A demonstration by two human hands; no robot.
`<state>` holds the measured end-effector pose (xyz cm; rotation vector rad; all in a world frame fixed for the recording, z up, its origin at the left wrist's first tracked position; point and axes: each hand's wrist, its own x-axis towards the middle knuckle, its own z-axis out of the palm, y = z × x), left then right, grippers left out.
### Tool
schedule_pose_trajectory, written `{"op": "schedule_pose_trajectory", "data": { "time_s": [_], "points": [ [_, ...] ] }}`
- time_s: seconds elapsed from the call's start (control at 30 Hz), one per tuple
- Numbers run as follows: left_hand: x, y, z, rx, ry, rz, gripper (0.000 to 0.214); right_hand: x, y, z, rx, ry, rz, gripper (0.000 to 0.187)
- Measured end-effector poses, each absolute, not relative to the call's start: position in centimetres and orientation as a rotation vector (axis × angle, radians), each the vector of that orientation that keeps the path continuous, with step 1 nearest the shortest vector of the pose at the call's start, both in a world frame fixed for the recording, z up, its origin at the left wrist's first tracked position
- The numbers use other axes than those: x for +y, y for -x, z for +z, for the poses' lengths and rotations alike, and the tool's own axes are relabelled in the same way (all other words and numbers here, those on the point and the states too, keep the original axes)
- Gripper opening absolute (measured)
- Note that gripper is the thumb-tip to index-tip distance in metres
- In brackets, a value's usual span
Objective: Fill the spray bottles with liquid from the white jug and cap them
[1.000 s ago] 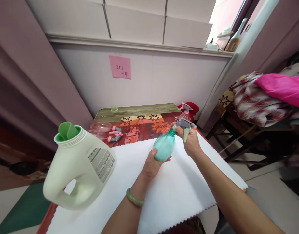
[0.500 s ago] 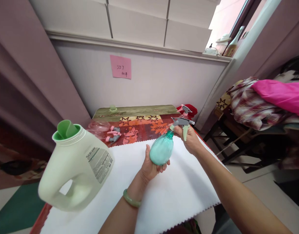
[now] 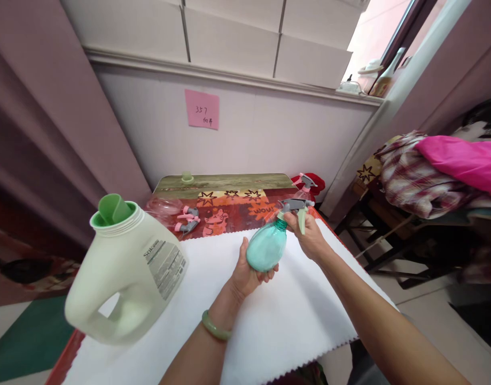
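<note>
So from the head cam: the teal spray bottle is held up over the white cloth that covers the near part of the table, tilted with its neck pointing up and to the right. The left hand is wrapped around the round bottom of it, fingers closed on the plastic, and the right hand is closed on the grey trigger head at the neck. I'd say the head sits on the neck already, but whether it's screwed tight or only partway I can't tell from here, so that bit looks like what's in hand. The bottle looks full or nearly full of something pale teal, though the plastic itself is tinted, so hard to be sure. On the left the big pale green detergent jug stands on the cloth with its cap off and the green spout showing; can't see how much is inside. Further back on the patterned part of the table lie a clear pink bottle, uncapped as far as I can see, and a loose pink trigger head beside it, so that one isn't put together. Another pink sprayer stands at the far right corner.
</note>
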<state>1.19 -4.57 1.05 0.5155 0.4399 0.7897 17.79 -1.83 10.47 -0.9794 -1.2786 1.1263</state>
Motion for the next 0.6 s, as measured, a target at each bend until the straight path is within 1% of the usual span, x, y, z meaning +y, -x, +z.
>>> {"op": "schedule_pose_trajectory", "data": {
  "time_s": [0.17, 0.3, 0.43, 0.5, 0.6],
  "points": [
    [-4.5, -1.2, 0.9, 0.450, -0.505, 0.768, 0.097, -2.4, -18.1, 11.2, -1.392, 0.891, 1.140, 0.041],
    [-4.4, -1.1, 0.8, 0.473, -0.495, 0.723, 0.100, -2.7, -18.3, 12.0, -1.527, 0.902, 1.115, 0.042],
    [-4.4, -1.2, 0.9, 0.460, -0.506, 0.708, 0.100, -2.1, -18.4, 11.1, -1.566, 0.922, 1.034, 0.042],
    [-4.5, -1.5, 0.8, 0.474, -0.539, 0.821, 0.091, -1.6, -18.2, 10.0, -1.515, 0.964, 0.972, 0.041],
    [-4.6, -2.3, 0.5, 0.548, -0.647, 1.115, 0.070, -0.9, -17.6, 8.1, -1.348, 1.082, 0.853, 0.041]
  ]
}}
